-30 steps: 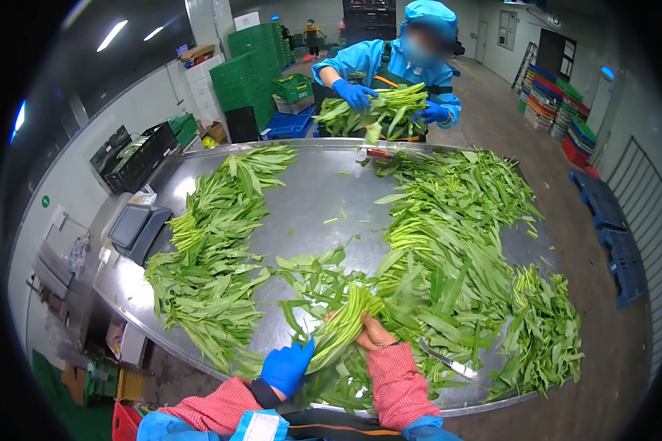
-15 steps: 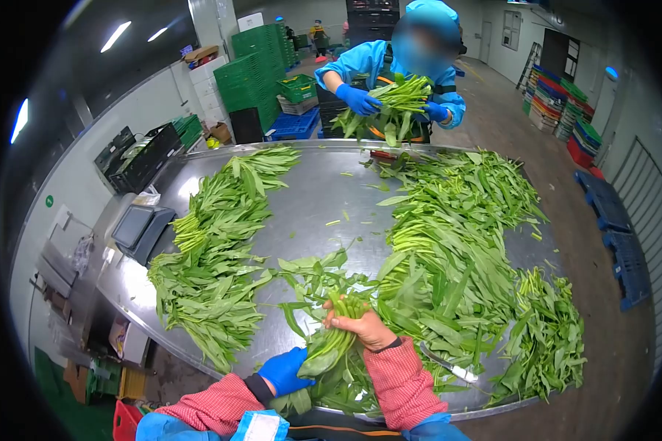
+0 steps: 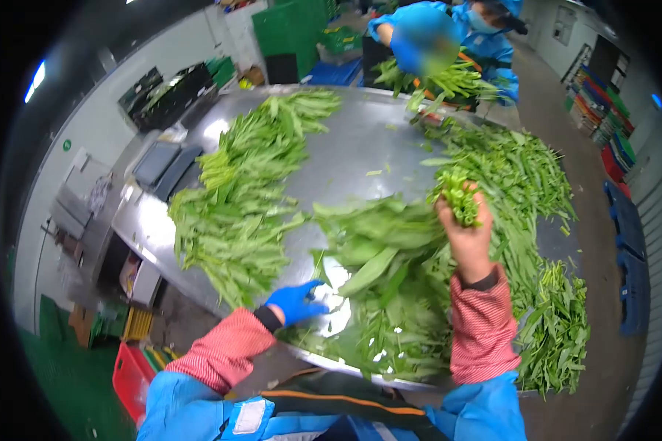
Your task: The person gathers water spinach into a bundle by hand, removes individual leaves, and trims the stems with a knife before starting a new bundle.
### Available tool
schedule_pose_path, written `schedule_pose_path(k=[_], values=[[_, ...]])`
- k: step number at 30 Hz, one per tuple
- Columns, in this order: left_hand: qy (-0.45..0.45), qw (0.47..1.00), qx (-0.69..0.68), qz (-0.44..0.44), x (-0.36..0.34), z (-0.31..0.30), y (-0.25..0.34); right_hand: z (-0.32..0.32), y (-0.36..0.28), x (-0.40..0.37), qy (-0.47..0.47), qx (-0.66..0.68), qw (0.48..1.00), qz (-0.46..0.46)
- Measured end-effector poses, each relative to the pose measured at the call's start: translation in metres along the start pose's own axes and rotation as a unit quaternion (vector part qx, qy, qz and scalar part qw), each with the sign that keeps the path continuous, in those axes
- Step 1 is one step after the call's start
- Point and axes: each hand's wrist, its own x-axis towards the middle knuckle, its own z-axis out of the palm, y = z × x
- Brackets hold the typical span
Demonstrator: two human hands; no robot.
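My right hand, bare, is closed around the stems of a bunch of water spinach. The cut stem ends point up out of the fist, and the blurred leaves trail to the left over the metal table. My left hand, in a blue glove, is open with fingers apart and nothing in it, low over the table's near side. Loose greens lie between the hands. A long pile of greens lies beyond and right of my right hand.
Another row of greens runs along the table's left side, beside a grey scale. A smaller heap lies at the near right. Across the table, a co-worker in blue is by a bunch of greens. A red crate stands at lower left.
My right hand has moved up and right with the bunch, its leaves now swung left. My left hand has let go of the leaves and moved slightly up. The view has shifted.
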Motion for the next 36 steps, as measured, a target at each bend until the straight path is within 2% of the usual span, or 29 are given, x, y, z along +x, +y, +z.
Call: schedule_pose_path(k=[1, 2, 3, 4, 6, 8, 10, 11, 12, 13, 14, 15, 17, 19, 20, 21, 23, 24, 26, 27, 28, 29, 30, 31, 32, 33, 34, 36], values=[[-0.018, 0.996, -0.081, -0.021, -0.001, -0.006, 0.010, 0.005, -0.018, 0.004, -0.016, -0.096, 0.994, -0.043], [-0.042, 0.980, -0.194, 0.026, 0.006, -0.001, -0.002, 0.010, -0.031, 0.007, -0.034, -0.191, 0.977, -0.089], [-0.117, 0.916, -0.383, 0.000, 0.009, -0.003, 0.005, 0.018, -0.030, 0.008, -0.067, -0.196, 0.961, -0.185], [-0.205, 0.835, -0.511, -0.013, 0.001, -0.014, 0.019, 0.029, -0.033, 0.002, -0.135, -0.221, 0.937, -0.234], [-0.234, 0.743, -0.627, -0.001, -0.006, -0.011, 0.039, 0.059, -0.040, -0.015, -0.266, -0.265, 0.866, -0.330], [-0.222, 0.651, -0.724, -0.051, 0.004, 0.015, 0.020, 0.088, -0.026, -0.060, -0.400, -0.271, 0.810, -0.332], [-0.087, 0.831, -0.539, -0.105, -0.013, 0.017, 0.027, 0.106, -0.011, -0.110, -0.482, -0.317, 0.760, -0.300], [-0.074, 0.834, -0.522, -0.159, -0.014, 0.026, 0.020, 0.110, -0.003, -0.133, -0.492, -0.340, 0.758, -0.260], [-0.069, 0.798, -0.548, -0.239, -0.015, 0.033, 0.019, 0.111, -0.002, -0.146, -0.480, -0.363, 0.762, -0.241], [-0.055, 0.753, -0.573, -0.318, -0.016, 0.039, 0.017, 0.112, -0.002, -0.157, -0.466, -0.386, 0.764, -0.222], [-0.210, 0.626, -0.728, -0.182, -0.013, 0.055, 0.001, 0.111, -0.002, -0.166, -0.451, -0.411, 0.766, -0.202], [-0.345, 0.446, -0.825, -0.031, -0.003, 0.080, -0.027, 0.107, -0.006, -0.171, -0.457, -0.429, 0.759, -0.177], [-0.389, 0.268, -0.880, 0.050, 0.002, 0.111, -0.058, 0.095, -0.020, -0.173, -0.434, -0.437, 0.782, -0.095], [-0.283, 0.505, -0.815, -0.018, -0.016, 0.090, -0.017, 0.079, -0.029, -0.172, -0.406, -0.437, 0.802, -0.022], [-0.223, 0.612, -0.757, -0.051, -0.022, 0.081, -0.003, 0.071, -0.027, -0.176, -0.378, -0.400, 0.834, 0.050], [-0.247, 0.606, -0.755, -0.039, -0.019, 0.089, -0.014, 0.063, -0.021, -0.185, -0.346, -0.360, 0.858, 0.121], [-0.246, 0.700, -0.671, 0.001, -0.016, 0.082, -0.010, 0.053, -0.005, -0.204, -0.273, -0.260, 0.883, 0.279], [-0.245, 0.742, -0.624, 0.021, -0.014, 0.080, -0.007, 0.054, 0.004, -0.213, -0.279, -0.199, 0.873, 0.348], [-0.225, 0.778, -0.587, 0.022, -0.012, 0.090, -0.009, 0.061, 0.022, -0.230, -0.279, -0.073, 0.832, 0.474], [-0.211, 0.800, -0.561, 0.039, -0.013, 0.092, -0.007, 0.068, 0.033, -0.248, -0.256, -0.109, 0.853, 0.442], [-0.196, 0.820, -0.535, 0.056, -0.015, 0.092, -0.004, 0.070, 0.035, -0.252, -0.232, -0.088, 0.860, 0.445], [-0.192, 0.825, -0.530, 0.043, -0.016, 0.090, -0.003, 0.071, 0.038, -0.254, -0.209, -0.066, 0.867, 0.448], [-0.212, 0.782, -0.585, -0.003, -0.020, 0.083, -0.004, 0.075, 0.040, -0.254, -0.186, -0.044, 0.872, 0.450], [-0.230, 0.735, -0.636, -0.050, -0.024, 0.075, -0.007, 0.080, 0.023, -0.241, -0.084, 0.103, 0.836, 0.532], [-0.246, 0.682, -0.682, -0.096, -0.028, 0.072, -0.009, 0.074, 0.014, -0.231, -0.060, 0.163, 0.794, 0.583], [-0.258, 0.636, -0.726, -0.044, -0.028, 0.075, -0.008, 0.069, 0.020, -0.238, -0.017, 0.203, 0.772, 0.603], [-0.258, 0.627, -0.733, -0.048, -0.031, 0.075, -0.008, 0.067, 0.026, -0.243, 0.025, 0.241, 0.747, 0.620], [-0.257, 0.608, -0.749, -0.058, -0.039, 0.073, -0.004, 0.063, 0.027, -0.249, 0.004, 0.272, 0.731, 0.625]])
